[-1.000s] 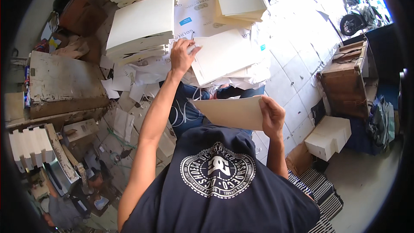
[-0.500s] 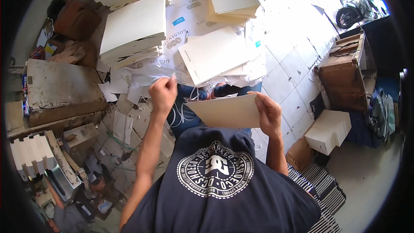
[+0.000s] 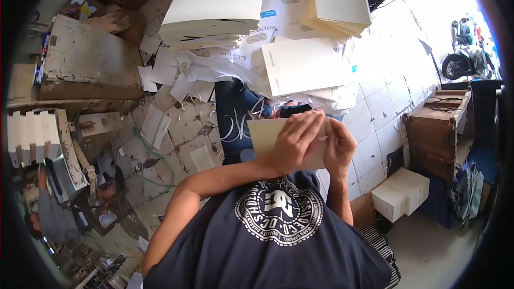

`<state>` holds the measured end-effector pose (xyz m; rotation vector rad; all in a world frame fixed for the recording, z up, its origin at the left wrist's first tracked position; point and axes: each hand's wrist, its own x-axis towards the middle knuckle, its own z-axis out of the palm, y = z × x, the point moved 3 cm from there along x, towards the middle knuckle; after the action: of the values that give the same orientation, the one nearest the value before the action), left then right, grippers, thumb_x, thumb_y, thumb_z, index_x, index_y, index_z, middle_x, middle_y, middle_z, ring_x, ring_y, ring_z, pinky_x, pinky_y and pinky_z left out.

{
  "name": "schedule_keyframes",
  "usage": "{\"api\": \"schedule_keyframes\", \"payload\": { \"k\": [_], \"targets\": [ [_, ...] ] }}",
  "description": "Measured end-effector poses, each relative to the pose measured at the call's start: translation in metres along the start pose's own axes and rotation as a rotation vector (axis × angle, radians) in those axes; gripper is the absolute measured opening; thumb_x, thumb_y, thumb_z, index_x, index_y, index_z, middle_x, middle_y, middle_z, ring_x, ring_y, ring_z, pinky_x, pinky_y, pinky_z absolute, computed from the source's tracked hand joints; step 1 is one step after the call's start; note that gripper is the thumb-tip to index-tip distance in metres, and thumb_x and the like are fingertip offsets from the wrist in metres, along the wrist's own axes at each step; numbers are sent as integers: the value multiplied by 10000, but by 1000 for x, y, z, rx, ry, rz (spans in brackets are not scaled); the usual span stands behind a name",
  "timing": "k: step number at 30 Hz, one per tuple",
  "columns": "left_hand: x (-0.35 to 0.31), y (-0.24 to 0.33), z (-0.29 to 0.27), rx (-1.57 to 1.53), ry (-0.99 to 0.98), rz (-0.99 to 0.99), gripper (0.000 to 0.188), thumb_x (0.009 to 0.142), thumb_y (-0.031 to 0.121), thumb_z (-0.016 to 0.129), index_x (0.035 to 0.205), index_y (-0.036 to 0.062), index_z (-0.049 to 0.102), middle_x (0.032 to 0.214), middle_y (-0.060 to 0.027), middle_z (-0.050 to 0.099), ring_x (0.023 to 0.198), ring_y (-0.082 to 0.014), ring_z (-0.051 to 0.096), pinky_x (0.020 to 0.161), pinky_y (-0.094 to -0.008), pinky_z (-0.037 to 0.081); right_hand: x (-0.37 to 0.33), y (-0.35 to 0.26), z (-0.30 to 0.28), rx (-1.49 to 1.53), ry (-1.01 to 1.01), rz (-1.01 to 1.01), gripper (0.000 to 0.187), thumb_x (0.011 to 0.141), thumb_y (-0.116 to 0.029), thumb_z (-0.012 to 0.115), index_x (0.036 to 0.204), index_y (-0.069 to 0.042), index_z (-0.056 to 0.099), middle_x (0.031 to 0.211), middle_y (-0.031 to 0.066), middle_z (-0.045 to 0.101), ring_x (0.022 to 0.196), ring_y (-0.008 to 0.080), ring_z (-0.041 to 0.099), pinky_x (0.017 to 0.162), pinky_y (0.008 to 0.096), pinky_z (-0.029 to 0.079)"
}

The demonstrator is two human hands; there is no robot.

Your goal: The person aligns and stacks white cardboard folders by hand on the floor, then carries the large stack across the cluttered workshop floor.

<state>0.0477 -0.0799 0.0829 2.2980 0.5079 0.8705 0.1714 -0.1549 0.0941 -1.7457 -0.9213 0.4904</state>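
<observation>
In front of my chest, over my lap, is a flat cream card (image 3: 262, 132), tilted, its kind not plain beyond that. My right hand (image 3: 340, 149) grips its right end with bent fingers. Reaching across the card from the left, my left hand (image 3: 296, 143) meets the right one at that end. Its fingers lie close together and bent at the tips; a small pale bit shows between the hands, too small to name. The left hand's thumb and part of the card are hidden. Beyond them a pile of cream sheets (image 3: 305, 67) lies on the wrapped surface's near edge.
Tall cream stacks (image 3: 214, 5) stand at the back left, and a smaller stack (image 3: 340, 2) at the back right. A worn box (image 3: 91, 56) is on the left. Right of me are a wooden cabinet (image 3: 433, 134) and cream blocks (image 3: 399, 192). White strips (image 3: 235, 128) hang by my legs.
My left hand has swung right across the card to meet my right hand, which still holds the card's end. The whole view has shifted, with the stacks now further right.
</observation>
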Motion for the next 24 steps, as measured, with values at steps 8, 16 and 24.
{"api": "schedule_keyframes", "payload": {
  "k": [8, 16, 24],
  "targets": [
    [15, -7, -5, -178, 183, 32, 313, 810, 117, 764, 1095, 40, 657, 1148, -96, 673, 1059, -274, 638, 850, -380, 457, -5, 2, 2, 396, -42, 222, 69, 939, 2, 610, 951, 47, 662, 825, 15, 652, 764, 57, 572, 664, 212, 460],
    [4, -15, -14, -42, 162, 173, 179, 805, 151, 772, 941, 96, 670, 1152, -18, 673, 1155, -251, 563, 923, -414, 391, 3, 3, -18, -64, -138, 112, 109, 872, -30, 696, 955, 38, 717, 796, 69, 700, 743, 64, 611, 662, 234, 489],
    [-70, -54, -25, -94, -448, 63, 98, 825, 166, 736, 879, 109, 678, 887, -17, 675, 932, -242, 619, 888, -392, 400, 49, -39, -175, -246, -31, -99, 126, 917, -25, 608, 990, 71, 642, 812, 54, 645, 779, 102, 613, 716, 246, 475]
  ]
}}
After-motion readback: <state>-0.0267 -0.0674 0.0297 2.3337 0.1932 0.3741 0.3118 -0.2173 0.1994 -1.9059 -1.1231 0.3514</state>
